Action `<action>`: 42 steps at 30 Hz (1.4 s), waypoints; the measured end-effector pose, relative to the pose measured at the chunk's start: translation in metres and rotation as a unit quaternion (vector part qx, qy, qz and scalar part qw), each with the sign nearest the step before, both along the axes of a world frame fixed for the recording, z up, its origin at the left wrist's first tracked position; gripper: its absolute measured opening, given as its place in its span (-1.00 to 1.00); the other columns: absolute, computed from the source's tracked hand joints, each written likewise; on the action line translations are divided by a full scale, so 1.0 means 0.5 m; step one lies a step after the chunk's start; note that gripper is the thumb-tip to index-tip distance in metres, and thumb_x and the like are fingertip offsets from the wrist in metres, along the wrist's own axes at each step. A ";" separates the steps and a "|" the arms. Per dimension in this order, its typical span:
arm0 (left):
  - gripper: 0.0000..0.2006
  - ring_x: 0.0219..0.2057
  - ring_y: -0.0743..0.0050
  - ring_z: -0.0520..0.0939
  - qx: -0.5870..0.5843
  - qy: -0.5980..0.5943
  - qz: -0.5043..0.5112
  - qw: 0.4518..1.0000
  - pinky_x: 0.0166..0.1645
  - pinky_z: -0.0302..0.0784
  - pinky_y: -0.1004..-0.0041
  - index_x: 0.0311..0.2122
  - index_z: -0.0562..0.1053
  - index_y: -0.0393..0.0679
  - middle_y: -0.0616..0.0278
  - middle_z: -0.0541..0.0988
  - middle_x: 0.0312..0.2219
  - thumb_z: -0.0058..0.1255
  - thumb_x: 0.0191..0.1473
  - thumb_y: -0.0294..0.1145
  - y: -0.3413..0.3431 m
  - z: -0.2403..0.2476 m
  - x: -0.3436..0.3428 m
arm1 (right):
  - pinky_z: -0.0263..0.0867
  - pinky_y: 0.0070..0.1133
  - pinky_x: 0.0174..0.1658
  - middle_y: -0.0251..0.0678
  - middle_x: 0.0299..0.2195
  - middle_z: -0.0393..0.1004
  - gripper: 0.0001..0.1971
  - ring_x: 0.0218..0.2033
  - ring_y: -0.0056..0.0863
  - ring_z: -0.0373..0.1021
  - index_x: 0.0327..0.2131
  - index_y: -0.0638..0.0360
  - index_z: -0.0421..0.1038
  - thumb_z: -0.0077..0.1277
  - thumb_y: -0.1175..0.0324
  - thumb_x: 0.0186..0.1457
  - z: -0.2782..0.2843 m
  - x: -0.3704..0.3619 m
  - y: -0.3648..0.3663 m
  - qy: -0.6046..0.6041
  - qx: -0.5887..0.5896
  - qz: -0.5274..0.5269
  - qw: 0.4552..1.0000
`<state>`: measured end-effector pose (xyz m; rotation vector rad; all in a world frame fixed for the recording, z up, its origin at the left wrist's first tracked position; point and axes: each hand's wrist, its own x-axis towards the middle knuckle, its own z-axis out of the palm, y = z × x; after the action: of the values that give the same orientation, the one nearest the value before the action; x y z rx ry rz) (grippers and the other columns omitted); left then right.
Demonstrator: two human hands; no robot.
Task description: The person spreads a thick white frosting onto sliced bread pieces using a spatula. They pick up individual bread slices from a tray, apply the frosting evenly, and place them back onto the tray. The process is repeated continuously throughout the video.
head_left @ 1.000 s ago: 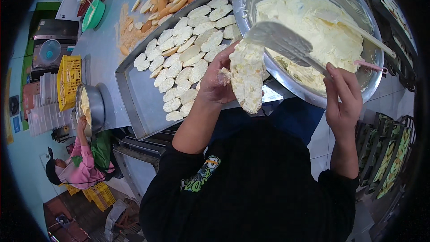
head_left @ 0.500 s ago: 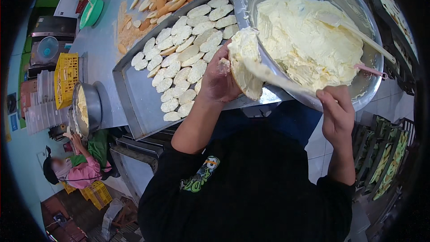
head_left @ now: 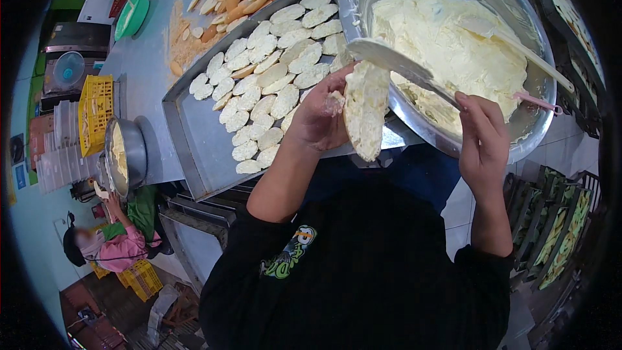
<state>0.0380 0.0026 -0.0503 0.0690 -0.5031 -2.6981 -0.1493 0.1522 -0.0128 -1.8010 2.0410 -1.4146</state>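
My left hand [head_left: 322, 111] grips an oval slice of bread [head_left: 367, 113] whose upper face is coated in pale cream; some cream sticks to my fingers. A flat spreading knife [head_left: 392, 58] smeared with cream is in my right hand [head_left: 484, 146], pinched at the handle. Its blade lies over the slice's far end; whether they touch I cannot tell. Beyond stands a large metal bowl [head_left: 356, 10] of pale cream [head_left: 440, 32], with a white spatula [head_left: 531, 58] and a pink handle [head_left: 538, 103] in it. To the left, a metal tray [head_left: 194, 133] carries rows of coated slices [head_left: 262, 100].
Uncoated bread pieces [head_left: 253, 3] and crumbs [head_left: 183, 39] lie beyond the tray. A green bowl [head_left: 131, 16] sits at the far left. Another person [head_left: 123, 246] works at the left beside a smaller cream bowl [head_left: 134, 155]. Racks of trays [head_left: 551, 227] stand to the right.
The spreading knife has swung from across the slice's middle to its far end, blade now pointing up-left. The slice has turned more upright, its coated face showing fully.
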 end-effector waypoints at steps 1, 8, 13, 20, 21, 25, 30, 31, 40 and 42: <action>-0.17 -0.16 0.25 0.47 0.002 -0.011 0.001 1.000 -0.07 0.41 0.31 0.04 0.07 -0.35 0.04 0.37 -0.15 0.21 -0.38 -0.34 0.000 0.001 0.001 | 0.21 -0.61 -0.29 -0.21 -0.38 0.38 -0.74 -0.36 -0.39 0.30 -0.26 0.22 0.41 -0.10 0.64 -0.09 -0.001 0.000 0.000 0.003 0.007 0.007 1.000; -0.37 -0.16 0.27 0.47 0.012 -0.021 0.027 0.999 -0.10 0.44 0.25 0.03 0.06 -0.27 0.05 0.37 -0.15 0.01 -0.13 -0.25 0.012 -0.011 -0.010 | 0.20 -0.60 -0.29 -0.20 -0.36 0.37 -0.73 -0.35 -0.37 0.29 -0.24 0.21 0.40 -0.11 0.63 -0.09 -0.014 0.005 0.014 -0.022 0.040 0.026 0.999; -0.43 -0.17 0.28 0.48 0.018 -0.031 0.050 0.998 -0.11 0.45 0.20 0.02 0.08 -0.23 0.07 0.37 -0.15 -0.04 -0.08 -0.24 0.019 0.002 -0.024 | 0.19 -0.61 -0.28 -0.20 -0.36 0.37 -0.73 -0.35 -0.37 0.29 -0.23 0.22 0.39 -0.11 0.62 -0.08 -0.018 0.011 0.021 -0.043 0.048 0.030 0.997; -0.48 -0.16 0.25 0.47 0.065 -0.023 0.047 0.996 -0.10 0.46 0.26 -0.03 0.14 -0.32 0.00 0.38 -0.16 -0.07 -0.06 -0.24 0.018 -0.003 -0.021 | 0.19 -0.61 -0.29 -0.21 -0.37 0.37 -0.72 -0.36 -0.37 0.28 -0.24 0.23 0.39 -0.11 0.64 -0.11 -0.016 0.014 0.026 -0.047 0.042 0.044 0.997; -0.48 -0.16 0.24 0.47 0.081 -0.019 0.047 0.995 -0.09 0.46 0.28 -0.04 0.14 -0.34 -0.01 0.38 -0.16 -0.08 -0.06 -0.25 0.018 -0.004 -0.021 | 0.19 -0.61 -0.29 -0.21 -0.38 0.37 -0.71 -0.37 -0.37 0.28 -0.24 0.23 0.39 -0.11 0.64 -0.12 -0.015 0.014 0.027 -0.046 0.043 0.047 0.997; -0.48 -0.15 0.22 0.47 0.097 0.028 0.023 0.995 -0.07 0.43 0.31 -0.03 0.14 -0.35 -0.04 0.38 -0.17 -0.09 -0.07 -0.26 0.018 -0.001 -0.025 | 0.19 -0.59 -0.31 -0.22 -0.39 0.36 -0.69 -0.39 -0.37 0.27 -0.25 0.23 0.39 -0.09 0.66 -0.15 -0.017 0.016 0.033 -0.061 0.033 0.054 0.996; -0.44 -0.14 0.16 0.45 0.099 0.015 0.048 0.994 -0.02 0.37 0.26 -0.02 0.15 -0.35 -0.07 0.37 -0.16 -0.09 -0.11 -0.22 0.026 0.002 -0.027 | 0.18 -0.59 -0.35 -0.24 -0.41 0.37 -0.69 -0.43 -0.39 0.26 -0.27 0.21 0.40 -0.08 0.67 -0.19 -0.015 0.014 0.039 -0.058 0.015 0.075 0.995; -0.42 -0.13 0.16 0.45 0.102 0.046 0.022 0.993 -0.02 0.36 0.25 -0.02 0.15 -0.35 -0.07 0.37 -0.15 -0.09 -0.12 -0.21 0.022 0.000 -0.026 | 0.17 -0.59 -0.35 -0.24 -0.41 0.37 -0.69 -0.43 -0.39 0.26 -0.28 0.21 0.40 -0.08 0.67 -0.19 -0.017 0.011 0.041 -0.050 0.008 0.085 0.995; -0.34 -0.10 0.16 0.42 0.078 0.080 0.026 0.993 0.01 0.29 0.22 0.01 0.17 -0.32 -0.06 0.36 -0.12 -0.06 -0.23 -0.14 0.007 -0.017 -0.010 | 0.15 -0.61 -0.40 -0.27 -0.45 0.36 -0.72 -0.47 -0.41 0.25 -0.31 0.21 0.38 -0.06 0.67 -0.19 -0.023 -0.026 0.070 -0.017 -0.023 0.099 0.995; -0.31 -0.10 0.12 0.41 0.063 0.081 0.019 0.995 0.00 0.29 0.21 0.03 0.14 -0.30 -0.05 0.35 -0.11 -0.03 -0.25 -0.17 0.009 -0.009 -0.004 | 0.14 -0.61 -0.42 -0.28 -0.45 0.35 -0.72 -0.48 -0.42 0.24 -0.31 0.21 0.38 -0.06 0.67 -0.20 -0.026 -0.026 0.072 -0.029 -0.024 0.060 0.998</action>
<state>0.0358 0.0072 -0.0548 -0.1040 -0.2789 -2.6668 -0.1621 0.1880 -0.0260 -1.8435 1.8540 -1.4764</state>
